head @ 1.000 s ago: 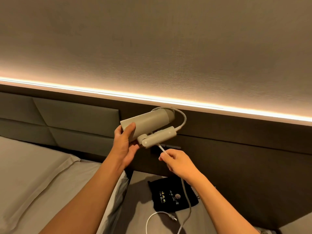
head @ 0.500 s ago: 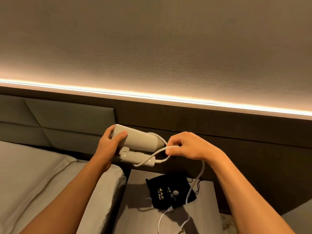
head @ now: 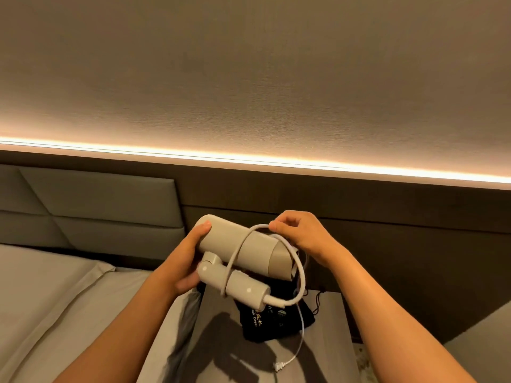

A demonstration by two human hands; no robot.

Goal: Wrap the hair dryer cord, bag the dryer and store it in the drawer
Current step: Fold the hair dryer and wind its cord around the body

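Both forearms are reaching forward, bare. Left hand [head: 184, 262] is gripping from the side, thumb on top. Right hand [head: 301, 234] is pinching, fingers [head: 279, 225] curled, wrist bent downward.

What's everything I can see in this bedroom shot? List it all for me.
Hair dryer: one, beige, handle folded, held up in both hands above the nightstand.
Cord: one, white, looped around the dryer's body and handle, the rest hanging down.
Plug: one, white, at the cord's end near the nightstand top.
Bag: one, black, printed lettering, lying on the nightstand.
Nightstand: one, grey, beside the bed.
Bed: one, pale linen, at left.
Headboard: one, grey, padded.
Light strip: one, warm white, along the wall.
Left hand: grips the dryer's front end.
Right hand: pinches the cord above the dryer.
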